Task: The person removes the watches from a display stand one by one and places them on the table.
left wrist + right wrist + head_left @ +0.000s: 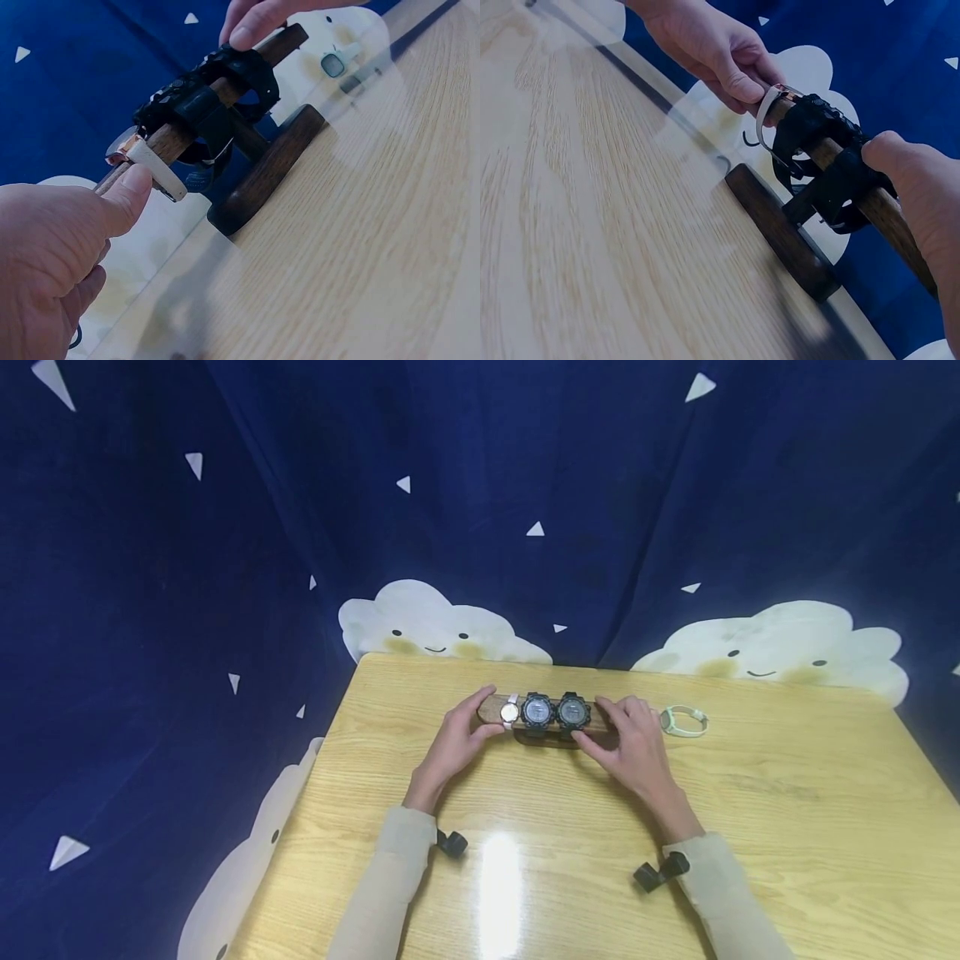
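Observation:
A dark wooden watch stand [491, 708] with a crossbar and an oval base [270, 176] stands on the table. Its bar carries a small round watch with a white strap [510, 712] at the left and two bulky black digital watches side by side, the left one [537, 711] and the right one [573, 712]. My left hand [456, 739] grips the bar's left end, its thumb against the white strap [156, 169]. With thumb and fingers around its edge, my right hand [636, 747] holds the right black watch; its fingertips are partly hidden in the right wrist view.
A pale green watch [684, 722] lies on the wooden table [570, 860] to the right of my right hand. Behind the table's back edge hangs a dark blue curtain [480, 527] with white clouds and triangles.

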Available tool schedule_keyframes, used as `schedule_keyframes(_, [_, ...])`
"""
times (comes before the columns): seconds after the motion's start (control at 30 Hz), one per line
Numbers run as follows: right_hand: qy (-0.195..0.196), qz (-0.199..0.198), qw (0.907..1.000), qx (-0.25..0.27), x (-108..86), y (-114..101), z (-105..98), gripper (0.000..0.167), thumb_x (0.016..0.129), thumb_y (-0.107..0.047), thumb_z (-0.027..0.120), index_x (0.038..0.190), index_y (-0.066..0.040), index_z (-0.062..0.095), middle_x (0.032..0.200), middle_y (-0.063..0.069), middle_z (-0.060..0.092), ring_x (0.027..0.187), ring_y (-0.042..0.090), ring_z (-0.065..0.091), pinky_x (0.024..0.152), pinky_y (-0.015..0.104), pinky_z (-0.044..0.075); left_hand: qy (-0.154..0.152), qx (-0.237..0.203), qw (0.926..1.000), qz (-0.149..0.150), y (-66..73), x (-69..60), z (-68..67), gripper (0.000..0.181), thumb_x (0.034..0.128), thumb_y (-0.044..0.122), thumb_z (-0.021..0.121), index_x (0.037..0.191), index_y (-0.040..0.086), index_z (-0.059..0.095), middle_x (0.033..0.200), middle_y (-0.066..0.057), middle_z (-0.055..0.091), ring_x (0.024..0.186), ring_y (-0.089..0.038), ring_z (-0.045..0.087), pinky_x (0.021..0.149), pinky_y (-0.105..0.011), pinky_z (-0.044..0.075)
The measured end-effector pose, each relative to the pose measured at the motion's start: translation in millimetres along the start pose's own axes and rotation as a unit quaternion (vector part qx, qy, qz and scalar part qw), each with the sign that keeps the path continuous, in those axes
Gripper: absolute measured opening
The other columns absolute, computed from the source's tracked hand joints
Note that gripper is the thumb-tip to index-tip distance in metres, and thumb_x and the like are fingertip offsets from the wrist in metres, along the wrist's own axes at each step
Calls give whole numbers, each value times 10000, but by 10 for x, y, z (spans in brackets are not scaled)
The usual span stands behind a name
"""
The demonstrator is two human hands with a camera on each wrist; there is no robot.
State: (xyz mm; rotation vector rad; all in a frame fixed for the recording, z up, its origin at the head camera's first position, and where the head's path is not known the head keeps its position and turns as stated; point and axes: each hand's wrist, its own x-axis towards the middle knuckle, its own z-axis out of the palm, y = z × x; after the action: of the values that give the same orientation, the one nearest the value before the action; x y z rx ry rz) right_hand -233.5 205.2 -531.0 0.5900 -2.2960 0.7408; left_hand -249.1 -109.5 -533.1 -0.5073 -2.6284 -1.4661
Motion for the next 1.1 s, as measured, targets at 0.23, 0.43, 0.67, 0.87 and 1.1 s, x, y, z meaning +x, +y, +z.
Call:
schedule_keyframes(0.23, [-142, 88, 9999, -15, 25, -48, 19, 711, 743, -478, 874, 1234, 13, 719, 891, 71, 528, 820, 264, 448, 721, 369, 309, -2, -29, 10000, 20, -2, 12, 8, 709, 921, 228, 782, 1564, 196, 486, 1584, -76, 508, 1478, -258, 452, 1254, -399, 334])
schedule_keyframes(0.43, [-186, 129, 9997, -72, 29, -75, 36, 692, 742, -467, 877, 1218, 12, 725, 890, 71, 527, 838, 279, 467, 715, 377, 311, -5, -35, 10000, -6, 4, 10, 4, 715, 916, 226, 787, 1564, 193, 486, 1586, -79, 505, 1479, -258, 451, 1256, -396, 331])
schedule_keyframes(0.67, [-190, 87, 9997, -80, 35, -124, 55, 685, 751, -479, 867, 1207, 14, 729, 896, 78, 537, 842, 286, 480, 708, 380, 312, -29, -49, 10000, -40, 0, 5, 1, 725, 917, 237, 786, 1571, 200, 476, 1604, -67, 483, 1493, -246, 432, 1259, -392, 323])
schedule_keyframes(0.87, [-191, 123, 9997, -97, 43, -157, 68, 696, 768, -488, 855, 1216, 27, 721, 904, 86, 546, 856, 302, 488, 711, 384, 310, -11, -76, 9999, -67, 3, -2, 4, 723, 921, 222, 786, 1572, 207, 473, 1611, -64, 473, 1500, -250, 421, 1261, -413, 321])
schedule_keyframes(1.1, [-232, 156, 9995, -127, 36, -172, 74, 694, 783, -491, 845, 1229, 24, 715, 894, 72, 530, 835, 288, 468, 704, 367, 294, -7, -24, 10000, -35, -4, 0, 11, 723, 917, 228, 783, 1571, 209, 475, 1612, -58, 473, 1499, -236, 422, 1261, -389, 320])
